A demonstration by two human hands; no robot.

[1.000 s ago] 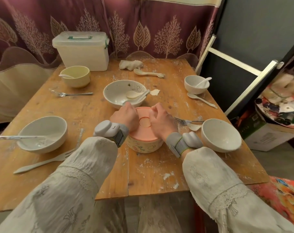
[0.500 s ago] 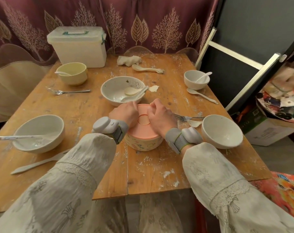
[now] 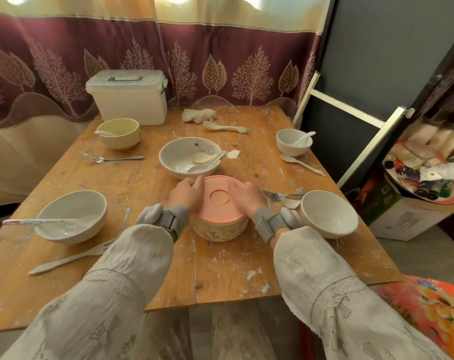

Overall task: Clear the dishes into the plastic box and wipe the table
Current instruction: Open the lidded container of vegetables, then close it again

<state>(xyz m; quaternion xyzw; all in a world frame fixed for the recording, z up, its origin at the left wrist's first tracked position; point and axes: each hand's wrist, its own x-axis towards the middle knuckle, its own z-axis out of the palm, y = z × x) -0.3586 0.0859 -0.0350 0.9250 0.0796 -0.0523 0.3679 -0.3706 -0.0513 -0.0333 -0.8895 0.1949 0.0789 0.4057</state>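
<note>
Both hands have slid apart since a second ago — the left hand and right hand now sit on opposite sides of the pink lid, fingers curled over its rim, each grip grasping the lidded pot that stands on the worktop near the front edge. That looks like the set-up for a lift, so clearing has barely begun — the plastic box at the far left corner is shut, and bowls, spoons and forks lie all around
</note>
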